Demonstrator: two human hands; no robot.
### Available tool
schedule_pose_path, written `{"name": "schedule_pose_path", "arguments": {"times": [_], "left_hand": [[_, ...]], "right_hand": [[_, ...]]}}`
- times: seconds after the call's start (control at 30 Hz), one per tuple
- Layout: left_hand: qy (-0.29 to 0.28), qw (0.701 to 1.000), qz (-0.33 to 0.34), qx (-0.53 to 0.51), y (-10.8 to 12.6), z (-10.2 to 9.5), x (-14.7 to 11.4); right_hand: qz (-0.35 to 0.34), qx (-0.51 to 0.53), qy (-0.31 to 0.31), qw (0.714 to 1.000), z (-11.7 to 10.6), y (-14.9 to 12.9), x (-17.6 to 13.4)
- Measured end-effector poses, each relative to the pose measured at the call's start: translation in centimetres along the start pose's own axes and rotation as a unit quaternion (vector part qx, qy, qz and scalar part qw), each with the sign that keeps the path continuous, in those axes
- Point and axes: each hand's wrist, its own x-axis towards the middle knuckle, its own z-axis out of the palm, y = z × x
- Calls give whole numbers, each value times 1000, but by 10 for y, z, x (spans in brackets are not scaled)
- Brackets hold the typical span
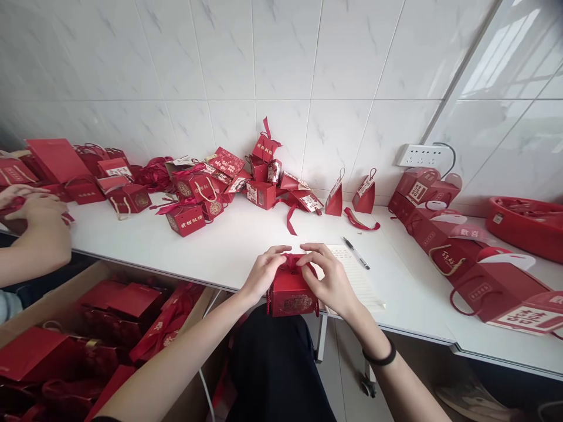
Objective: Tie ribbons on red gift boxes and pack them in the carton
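Note:
A small red gift box with a gold round pattern on its front is at the table's front edge, above my lap. A red ribbon is gathered at its top. My left hand pinches the ribbon from the left side. From the right, my right hand has its thumb and fingers closed on the ribbon near the box's top. The exact knot or loop is partly hidden by my fingers. Under my right hand and beyond it lies a lined sheet of paper, with a black pen on it.
Red gift boxes are heaped along the tiled wall. Two pointed boxes stand behind the paper. Larger boxes line the right, beside a red basin. A carton of red boxes is lower left. Another person's hands work at far left.

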Motion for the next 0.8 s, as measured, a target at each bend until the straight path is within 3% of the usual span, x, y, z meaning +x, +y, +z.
{"name": "schedule_pose_path", "arguments": {"times": [0.4, 0.8], "left_hand": [[-30, 1000, -3, -3, -3, -3, 4], [9, 985, 78, 152, 0, -14, -4]], "right_hand": [[-65, -72, -56, 994, -3, 2, 1], [-119, -131, -79, 981, -18, 0, 1]]}}
